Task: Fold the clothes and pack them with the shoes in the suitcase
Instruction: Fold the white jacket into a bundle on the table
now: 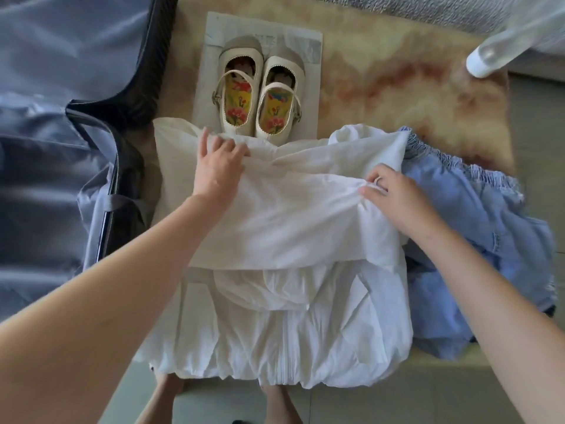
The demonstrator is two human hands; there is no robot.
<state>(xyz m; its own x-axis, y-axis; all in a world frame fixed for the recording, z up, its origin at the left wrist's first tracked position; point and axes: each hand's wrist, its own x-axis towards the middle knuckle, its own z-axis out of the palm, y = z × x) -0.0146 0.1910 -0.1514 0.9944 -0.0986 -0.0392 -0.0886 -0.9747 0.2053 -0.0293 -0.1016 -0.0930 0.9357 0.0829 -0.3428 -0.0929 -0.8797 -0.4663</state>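
On the rug beside the open grey suitcase (46,148), which lies to the left, a white garment (290,332) stretches lengthwise away from the person, with a blue denim piece (474,224) touching its right side and the cream shoes (260,99) just beyond it. Its folded-over top panel runs crosswise between the hands: the left hand (220,163), nearer the suitcase, grips the far edge; the right hand (397,197) pinches the right edge.
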